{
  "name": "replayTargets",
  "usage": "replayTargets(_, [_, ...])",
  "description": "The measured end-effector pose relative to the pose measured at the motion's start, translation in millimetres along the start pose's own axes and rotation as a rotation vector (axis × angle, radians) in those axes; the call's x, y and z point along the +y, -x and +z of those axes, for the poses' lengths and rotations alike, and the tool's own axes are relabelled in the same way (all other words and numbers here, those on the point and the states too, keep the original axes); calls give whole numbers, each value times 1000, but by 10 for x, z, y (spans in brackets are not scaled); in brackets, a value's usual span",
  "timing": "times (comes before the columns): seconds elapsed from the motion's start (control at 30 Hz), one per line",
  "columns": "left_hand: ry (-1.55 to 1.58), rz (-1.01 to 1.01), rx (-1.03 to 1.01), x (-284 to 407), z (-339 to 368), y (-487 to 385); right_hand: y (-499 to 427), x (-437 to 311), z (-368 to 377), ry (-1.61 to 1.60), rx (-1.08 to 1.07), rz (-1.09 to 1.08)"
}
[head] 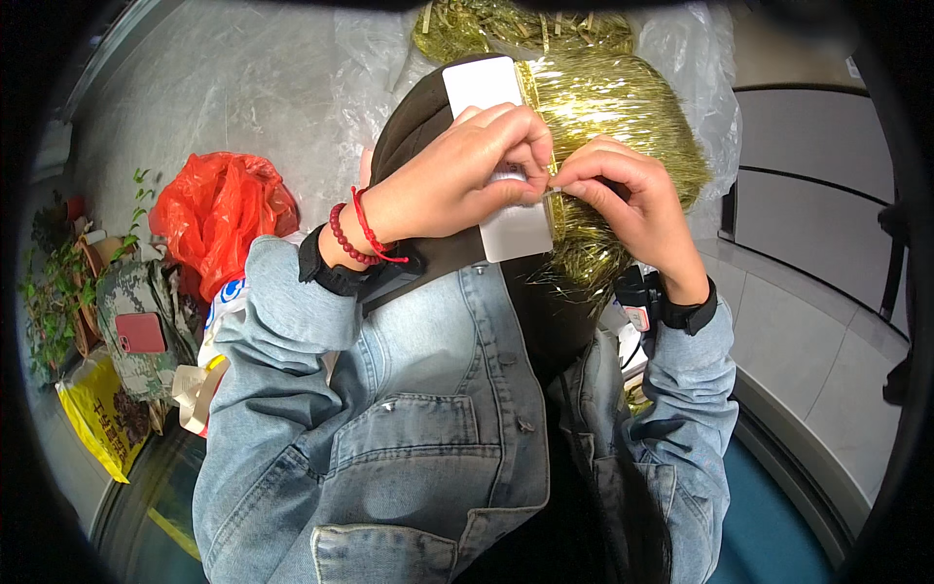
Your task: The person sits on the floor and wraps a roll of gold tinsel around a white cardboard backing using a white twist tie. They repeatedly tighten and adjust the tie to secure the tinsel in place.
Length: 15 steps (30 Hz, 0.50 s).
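Observation:
Gold tinsel fringe [613, 109] spreads over my lap, its gathered band running along the edge of a white card [485, 82]. My left hand [467, 171] lies across the card, thumb and index finger pinched at the band. Close beside it, my right hand [620, 193] pinches a small, thin pale piece at the same band. The fingertips of both hands nearly meet. Whether the thin piece is a tie or part of the band cannot be told. My left fingers hide the card's middle.
More gold tinsel [511, 29] lies beyond on clear plastic sheeting [711, 95]. At left are a red plastic bag [222, 212], a pink phone [141, 333] on camouflage cloth [139, 292], potted plants [55, 306] and a yellow bag [106, 420]. A grey cabinet [810, 139] stands at right.

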<state>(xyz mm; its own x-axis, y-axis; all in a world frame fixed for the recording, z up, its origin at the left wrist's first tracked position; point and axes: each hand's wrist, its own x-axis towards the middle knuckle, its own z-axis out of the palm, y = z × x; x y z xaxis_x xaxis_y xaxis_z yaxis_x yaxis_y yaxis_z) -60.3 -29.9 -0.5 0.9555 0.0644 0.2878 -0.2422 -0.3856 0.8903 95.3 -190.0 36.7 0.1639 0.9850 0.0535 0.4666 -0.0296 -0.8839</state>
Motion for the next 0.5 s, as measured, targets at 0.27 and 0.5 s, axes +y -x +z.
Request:
replayTargets(0.27, [43, -34, 0, -9, 5, 6, -11, -18, -5, 109, -44, -79])
replayTargets(0.5, [-8, 19, 11, -44, 39, 7, -27, -22, -18, 131, -81, -130])
